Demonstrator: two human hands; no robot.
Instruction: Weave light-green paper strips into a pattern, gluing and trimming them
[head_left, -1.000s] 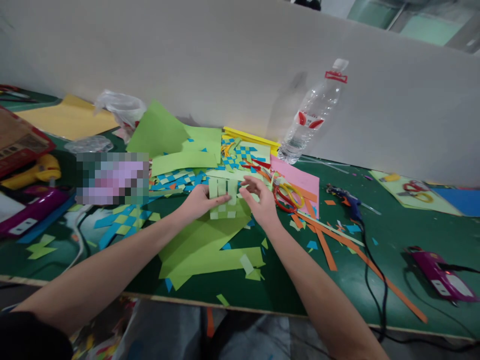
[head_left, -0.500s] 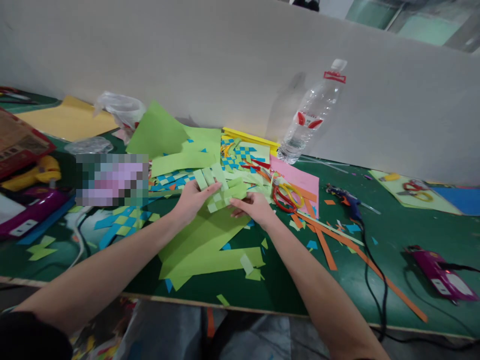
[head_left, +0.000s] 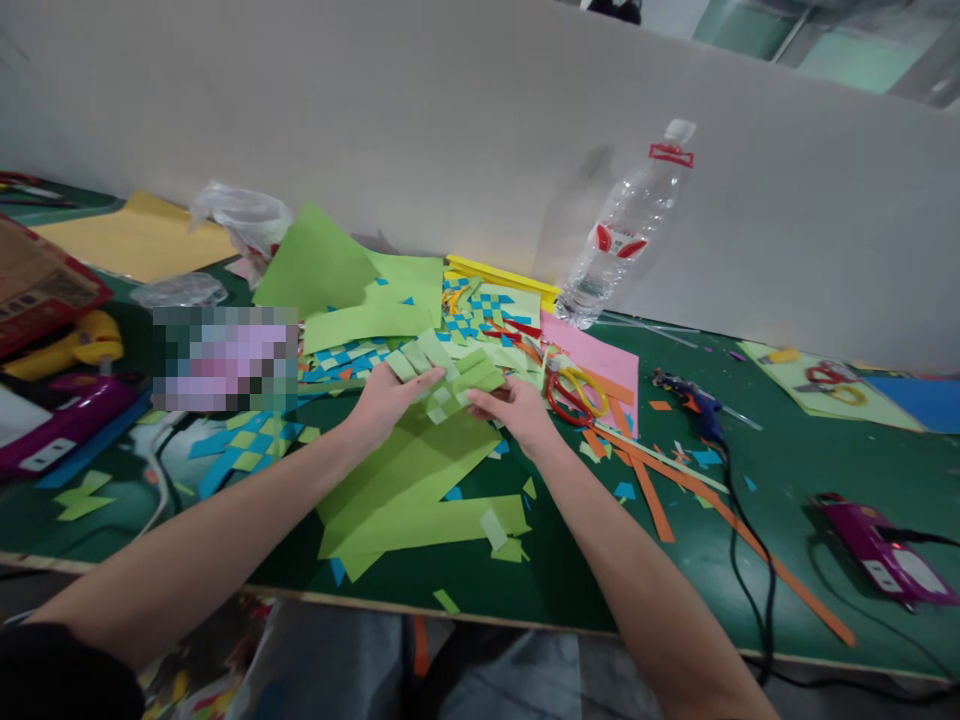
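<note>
Head view: a light-green woven paper piece (head_left: 442,378) is up in both hands, tilted, above the middle of the green table (head_left: 570,560). The left hand (head_left: 384,402) has it at its left side, thumb laid across the front toward the centre and the fingers mostly hidden behind — a narrow, closed grip on the paper. The right hand (head_left: 519,410) pinches the right edge, thumb below and pointing inward, fingers curled. Both forearms reach forward and converge, wrists close to level with each other.

Beneath the hands lies a green paper sheet (head_left: 405,480); behind them, blue-and-green woven strips (head_left: 352,358). Just beside the right hand are scissors (head_left: 556,404) by a pink sheet (head_left: 585,345). Farther right lies a glue gun (head_left: 697,405); a plastic bottle (head_left: 622,235) leans against the wall (head_left: 375,130).
</note>
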